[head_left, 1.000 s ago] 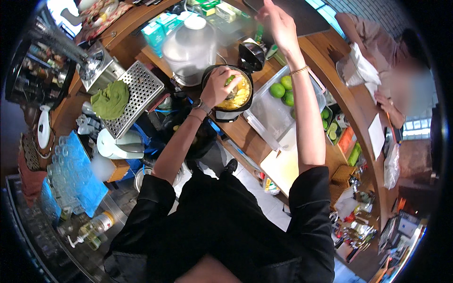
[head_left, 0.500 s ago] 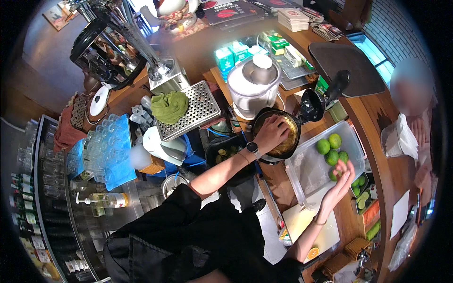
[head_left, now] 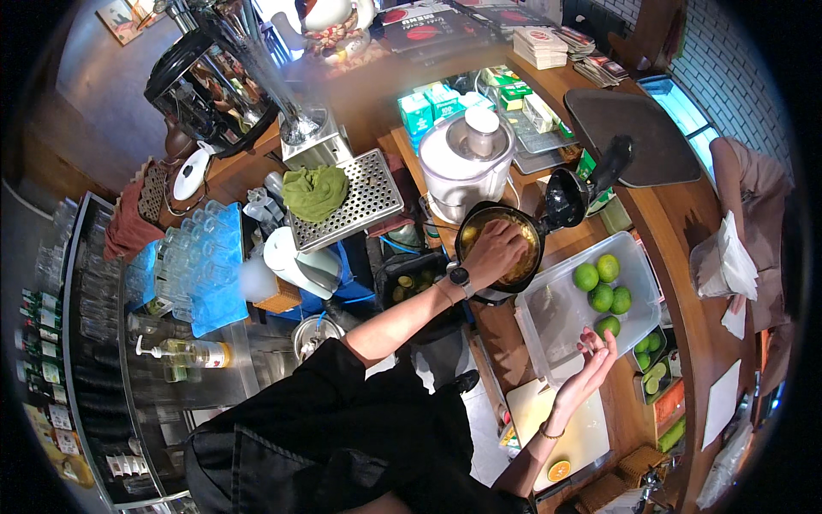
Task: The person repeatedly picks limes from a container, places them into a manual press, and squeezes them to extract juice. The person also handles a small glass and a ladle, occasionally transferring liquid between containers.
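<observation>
My left hand [head_left: 499, 250], a dark watch at its wrist, reaches into a round black bowl-shaped appliance [head_left: 467, 224] with yellowish pulp or liquid inside. Its fingers are curled down, and whatever they grip is hidden. A black cup-shaped part with a handle [head_left: 565, 197] stands raised at the bowl's right side. My right hand [head_left: 586, 373] hovers empty over the near edge of a clear plastic tub [head_left: 548, 321], palm turned up and fingers apart. Several green limes [head_left: 601, 297] lie in the tub's right half, just beyond its fingertips.
A white juicer [head_left: 462, 163] stands behind the bowl. Below the tub, a cutting board [head_left: 582, 437] carries an orange half [head_left: 558, 470]. A dark bin [head_left: 398, 283] holds citrus pieces. Left are glasses on a blue mat [head_left: 218, 283]. Across the counter, a person [head_left: 758, 223] handles a white-lined container [head_left: 726, 265].
My right hand has drawn back from the limes toward me, its fingers now more curled. My left hand stays in the bowl. The person across the counter has leaned over.
</observation>
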